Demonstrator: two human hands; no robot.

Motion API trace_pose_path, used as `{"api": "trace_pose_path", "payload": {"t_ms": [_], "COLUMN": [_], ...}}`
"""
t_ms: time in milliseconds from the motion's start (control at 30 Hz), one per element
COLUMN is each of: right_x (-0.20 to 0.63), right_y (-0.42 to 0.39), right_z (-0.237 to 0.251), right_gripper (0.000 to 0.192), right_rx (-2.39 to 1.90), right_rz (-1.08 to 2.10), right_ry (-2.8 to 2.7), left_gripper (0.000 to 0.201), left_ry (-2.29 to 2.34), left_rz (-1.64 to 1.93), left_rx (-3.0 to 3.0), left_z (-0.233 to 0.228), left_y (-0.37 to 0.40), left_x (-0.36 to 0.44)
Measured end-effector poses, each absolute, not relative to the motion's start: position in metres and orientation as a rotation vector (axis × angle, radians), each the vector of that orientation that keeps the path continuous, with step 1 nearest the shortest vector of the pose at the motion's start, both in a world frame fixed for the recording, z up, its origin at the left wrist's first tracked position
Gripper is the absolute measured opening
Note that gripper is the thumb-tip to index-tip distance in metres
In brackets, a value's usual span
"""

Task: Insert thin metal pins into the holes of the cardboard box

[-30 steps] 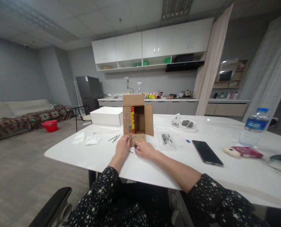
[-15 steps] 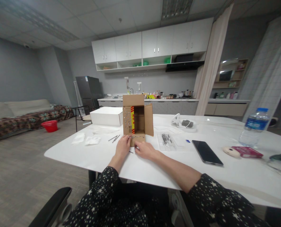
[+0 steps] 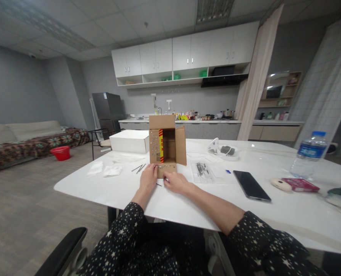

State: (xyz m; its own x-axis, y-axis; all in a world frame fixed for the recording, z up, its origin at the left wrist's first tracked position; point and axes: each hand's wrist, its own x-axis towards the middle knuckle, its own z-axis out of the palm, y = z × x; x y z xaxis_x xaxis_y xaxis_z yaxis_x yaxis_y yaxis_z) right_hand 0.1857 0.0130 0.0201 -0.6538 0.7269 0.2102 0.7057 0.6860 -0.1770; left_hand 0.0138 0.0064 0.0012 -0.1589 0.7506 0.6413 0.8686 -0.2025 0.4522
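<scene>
Already the box (image 3: 167, 143) carries many studs on its left side and front flap (image 3: 167, 168), where both hands, left hand (image 3: 149, 178) and right hand (image 3: 174, 182), press with fingers bent, their grip unclear, while nails (image 3: 139, 168) lie unused beside them.

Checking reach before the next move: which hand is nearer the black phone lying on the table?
Right. The right hand rests at the cardboard box's front flap, on the side toward the phone; the left hand sits farther away, at the flap's other end.

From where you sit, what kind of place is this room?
Probably a studio flat or a mock-up home: a kitchen counter under white cupboards, a fridge and a sofa share one room. Both hands, left and right, rest at a cardboard box on a white table.
</scene>
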Motion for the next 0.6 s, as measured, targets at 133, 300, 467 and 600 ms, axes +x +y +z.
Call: {"api": "trace_pose_path", "payload": {"t_ms": [133,300,467,600], "right_x": [0.1858,0.1857,0.1856,0.1856], "right_y": [0.0126,0.0117,0.0106,0.0101], "right_z": [0.0205,0.0216,0.0228,0.0233], "right_gripper": [0.030,0.031,0.030,0.030], "right_rx": [-1.146,-1.147,-1.146,-1.164], "right_rz": [0.110,0.106,0.104,0.117], "right_ry": [-2.634,-2.639,-2.632,-2.636], "left_gripper": [0.028,0.027,0.027,0.027], "left_ry": [-1.893,-1.911,-1.937,-1.945], "left_rz": [-1.281,-1.274,-1.263,-1.253], "left_rx": [-1.934,-1.922,-1.914,-1.913], "left_z": [0.0004,-0.0002,-0.0003,0.0003], "left_y": [0.0069,0.0074,0.0070,0.0061], "left_x": [0.0131,0.0124,0.0123,0.0127]}}
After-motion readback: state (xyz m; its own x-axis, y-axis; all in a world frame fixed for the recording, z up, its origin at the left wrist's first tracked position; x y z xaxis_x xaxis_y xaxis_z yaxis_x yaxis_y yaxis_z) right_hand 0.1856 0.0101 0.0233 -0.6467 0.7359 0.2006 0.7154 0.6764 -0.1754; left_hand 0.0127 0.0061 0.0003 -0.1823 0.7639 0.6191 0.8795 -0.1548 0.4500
